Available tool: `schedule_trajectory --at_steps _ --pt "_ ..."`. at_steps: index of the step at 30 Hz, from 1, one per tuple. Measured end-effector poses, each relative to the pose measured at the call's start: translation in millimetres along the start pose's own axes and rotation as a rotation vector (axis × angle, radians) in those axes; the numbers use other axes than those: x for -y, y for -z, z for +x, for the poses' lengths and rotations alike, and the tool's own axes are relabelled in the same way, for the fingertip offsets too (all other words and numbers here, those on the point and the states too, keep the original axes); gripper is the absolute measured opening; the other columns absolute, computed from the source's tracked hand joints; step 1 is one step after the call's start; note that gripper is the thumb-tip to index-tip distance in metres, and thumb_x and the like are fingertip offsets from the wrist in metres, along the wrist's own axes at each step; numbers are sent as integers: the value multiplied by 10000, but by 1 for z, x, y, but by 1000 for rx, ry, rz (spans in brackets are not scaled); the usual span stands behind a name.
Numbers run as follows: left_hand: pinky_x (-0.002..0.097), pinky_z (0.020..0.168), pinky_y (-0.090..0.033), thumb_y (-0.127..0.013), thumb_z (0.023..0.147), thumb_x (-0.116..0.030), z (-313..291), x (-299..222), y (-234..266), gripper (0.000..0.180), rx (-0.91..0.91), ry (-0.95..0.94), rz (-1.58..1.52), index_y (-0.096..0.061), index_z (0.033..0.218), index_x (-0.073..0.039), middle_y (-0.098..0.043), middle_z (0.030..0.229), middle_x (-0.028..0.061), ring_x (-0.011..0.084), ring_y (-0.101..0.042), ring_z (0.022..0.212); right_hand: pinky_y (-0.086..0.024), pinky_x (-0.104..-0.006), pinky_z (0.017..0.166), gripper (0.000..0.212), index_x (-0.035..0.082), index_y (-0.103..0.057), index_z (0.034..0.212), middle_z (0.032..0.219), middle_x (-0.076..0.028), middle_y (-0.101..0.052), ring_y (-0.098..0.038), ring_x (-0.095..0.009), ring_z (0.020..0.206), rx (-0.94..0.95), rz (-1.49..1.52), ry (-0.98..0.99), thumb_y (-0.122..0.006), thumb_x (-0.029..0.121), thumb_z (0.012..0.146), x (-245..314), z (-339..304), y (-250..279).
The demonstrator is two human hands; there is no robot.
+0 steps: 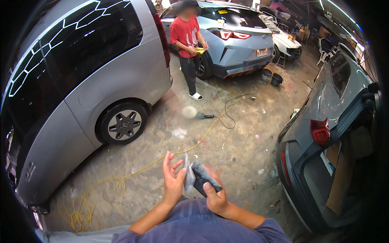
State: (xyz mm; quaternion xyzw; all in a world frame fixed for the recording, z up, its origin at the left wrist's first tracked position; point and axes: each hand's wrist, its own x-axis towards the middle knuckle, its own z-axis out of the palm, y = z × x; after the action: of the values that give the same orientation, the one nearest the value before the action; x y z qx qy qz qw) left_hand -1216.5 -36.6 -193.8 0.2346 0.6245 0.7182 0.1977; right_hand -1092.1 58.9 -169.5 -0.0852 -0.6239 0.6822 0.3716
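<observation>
My right hand (216, 196) grips a dark grey rectangular block (205, 177), thumb across its top. My left hand (173, 181) pinches a thin grey sheet (188, 174) that stands on edge against the block's left side; its other fingers are spread. Both hands are in front of my chest, above a stained concrete floor. My forearms come up from blue sleeves at the lower edge.
A silver van (81, 81) fills the left. A grey car with its rear hatch open (336, 162) stands at right. A person in a red shirt (185, 34) stands by a light blue car (239, 36). A polisher (192, 113) and a yellow cord (121, 182) lie on the floor.
</observation>
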Motion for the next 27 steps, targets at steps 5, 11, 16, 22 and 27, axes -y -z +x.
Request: schedule_trajectory --at_steps 5,11,16,22,27 --pt "383 1194 -240 -527 995 -213 -10 -4 -2 631 395 -218 102 -263 1531 -8 -335 1529 168 280 -327 1427 -426 -386 1061 362 -33 -546 1340 1365 -184 -566 -548 -290 1266 87 -60 -42 -528 92 1001 1 16 12" --pt "390 1167 -293 -601 946 -127 -13 2 5 716 534 -45 201 -224 1533 35 -338 1549 214 292 -340 1443 -461 -420 1040 494 4 -558 1332 1345 -169 -584 -582 -358 1214 289 -538 453 -656 12 848 16 8 3" --pt "373 1174 -271 -553 975 -95 -36 -21 -11 681 510 -50 155 -209 1547 39 -343 1566 204 269 -327 1455 -482 -358 996 428 -13 -549 1330 1293 -169 -612 -613 -302 1158 -25 -614 289 -618 61 915 -20 25 27" --pt "358 1152 -298 -530 1008 -129 -22 -28 3 561 506 84 85 -330 1493 71 -391 1552 192 258 -380 1424 -471 -296 957 401 -34 -542 1310 1194 -106 -619 -583 -139 1069 -336 9 -184 -642 123 954 -9 40 66" --pt "364 1084 -387 -545 1012 -156 -33 -34 6 495 306 -44 209 -428 1446 53 -503 1451 221 259 -522 1302 -461 -294 971 664 -18 -314 1472 1253 -133 -525 -543 -155 1093 -506 93 -119 -666 41 912 -11 59 80"
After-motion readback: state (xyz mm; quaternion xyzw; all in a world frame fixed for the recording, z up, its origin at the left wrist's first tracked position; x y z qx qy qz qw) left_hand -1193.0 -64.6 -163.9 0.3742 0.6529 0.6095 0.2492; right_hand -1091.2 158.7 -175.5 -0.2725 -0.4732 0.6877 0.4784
